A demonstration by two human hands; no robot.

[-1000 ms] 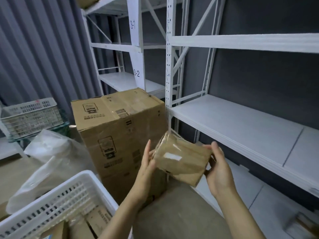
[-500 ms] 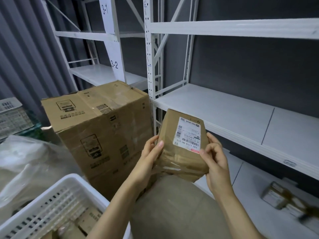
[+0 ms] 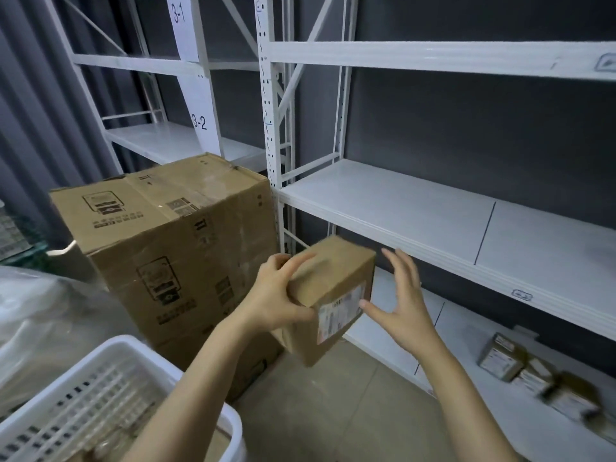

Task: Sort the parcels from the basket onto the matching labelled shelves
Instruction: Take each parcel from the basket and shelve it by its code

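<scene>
Two white racks (image 3: 433,58) — dark grey wall (image 3: 466,128)

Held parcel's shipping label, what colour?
White label with dark print, on the brown parcel. Head view.

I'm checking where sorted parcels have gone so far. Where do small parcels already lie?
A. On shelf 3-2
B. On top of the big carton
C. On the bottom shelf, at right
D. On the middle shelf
C: the small parcels lie in a cluster on the bottom shelf, at the right of the view.
</scene>
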